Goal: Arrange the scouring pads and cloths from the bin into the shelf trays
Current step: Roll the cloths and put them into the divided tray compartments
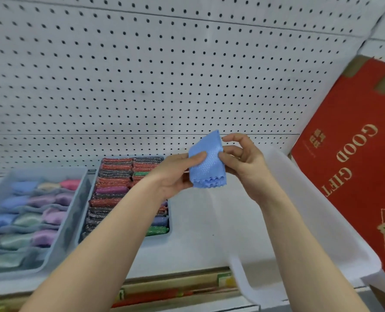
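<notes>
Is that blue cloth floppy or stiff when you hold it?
Probably floppy: the blue cloth lies folded over, bending between the left hand and right hand. Likely light, since fingertip pinches hold it up. Its dotted weave probably keeps it from slipping.

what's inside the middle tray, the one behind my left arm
The middle tray holds packed rows of glittery scouring pads in red, grey, purple and green. The left hand and forearm cover its right side.

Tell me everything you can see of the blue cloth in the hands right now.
The blue cloth is light blue with a fine dimpled weave and scalloped edges along the bottom. It looks folded into layers. It is held in the air before the pegboard, above the shelf. The left hand grips it, thumb on its front; the right hand pinches its right edge.
</notes>
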{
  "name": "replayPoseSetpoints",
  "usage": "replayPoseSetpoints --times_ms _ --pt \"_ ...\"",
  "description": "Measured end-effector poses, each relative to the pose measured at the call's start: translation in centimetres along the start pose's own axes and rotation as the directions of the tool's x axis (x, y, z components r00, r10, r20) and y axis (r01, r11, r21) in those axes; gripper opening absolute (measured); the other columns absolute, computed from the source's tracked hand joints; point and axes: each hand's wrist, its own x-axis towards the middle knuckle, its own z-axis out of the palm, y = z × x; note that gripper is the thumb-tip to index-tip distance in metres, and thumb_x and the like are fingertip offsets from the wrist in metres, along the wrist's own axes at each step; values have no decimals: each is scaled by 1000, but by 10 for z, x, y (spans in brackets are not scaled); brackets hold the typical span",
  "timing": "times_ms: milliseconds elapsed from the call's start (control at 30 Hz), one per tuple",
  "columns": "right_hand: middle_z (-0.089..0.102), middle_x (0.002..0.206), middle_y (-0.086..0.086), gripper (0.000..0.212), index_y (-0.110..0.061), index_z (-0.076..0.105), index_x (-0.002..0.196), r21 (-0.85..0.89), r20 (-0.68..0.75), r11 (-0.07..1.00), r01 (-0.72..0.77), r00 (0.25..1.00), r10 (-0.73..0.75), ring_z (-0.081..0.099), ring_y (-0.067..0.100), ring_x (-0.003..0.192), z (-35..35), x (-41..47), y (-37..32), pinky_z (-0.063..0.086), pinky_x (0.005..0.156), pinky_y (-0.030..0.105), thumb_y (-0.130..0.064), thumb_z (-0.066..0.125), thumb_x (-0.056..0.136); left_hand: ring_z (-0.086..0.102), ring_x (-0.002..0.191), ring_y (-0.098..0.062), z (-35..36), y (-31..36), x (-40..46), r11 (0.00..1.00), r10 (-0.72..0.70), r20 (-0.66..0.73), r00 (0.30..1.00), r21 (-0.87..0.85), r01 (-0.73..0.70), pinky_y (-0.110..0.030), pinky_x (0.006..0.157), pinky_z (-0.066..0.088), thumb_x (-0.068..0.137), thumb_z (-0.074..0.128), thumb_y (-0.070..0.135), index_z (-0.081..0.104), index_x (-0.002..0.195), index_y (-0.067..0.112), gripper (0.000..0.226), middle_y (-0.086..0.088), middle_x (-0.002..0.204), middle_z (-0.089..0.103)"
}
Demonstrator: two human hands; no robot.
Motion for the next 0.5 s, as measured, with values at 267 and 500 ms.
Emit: replayPoseSetpoints --times_ms 267,500 --pt "47 122 -4 64 -33 58 124 -496 263 816 298 947 -186 58 12 93 19 -20 11 53 79 25 4 76 76 69 103 -31 -6 -9 -18 979 164 -210 964 -86 -186 -44 96 53 89 66 12 61 123 5 35 -15 113 71" --pt "51 101 -5 5 -17 74 81 -356 111 916 184 982 -154 55 2 77 36 -18 18 44 64 18 -12 76 83 69 102 -33 -17 -24 -47 959 231 -271 934 -96 -265 -41 85 59 95 53 -3 54 125 1 30 -20 116 68"
